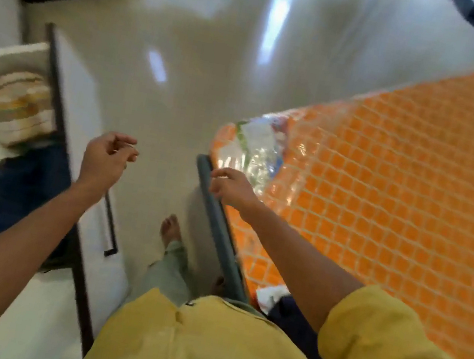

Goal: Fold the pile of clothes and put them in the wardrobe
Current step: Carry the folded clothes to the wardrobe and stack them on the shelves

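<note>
I stand between an open wardrobe on the left and an orange bed on the right. Inside the wardrobe lies a folded striped cloth on a white shelf, with dark blue clothes below it. My left hand hangs in the air in front of the wardrobe door, fingers loosely curled, holding nothing. My right hand hovers over the corner of the bed frame, fingers relaxed and empty. A dark blue garment and a white one lie on the bed edge near my waist.
The orange quilted mattress is wrapped in clear plastic, with a shiny label at its corner. Glossy pale floor stretches ahead between wardrobe and bed. My bare foot is on the floor. A dark door frame stands at the far top left.
</note>
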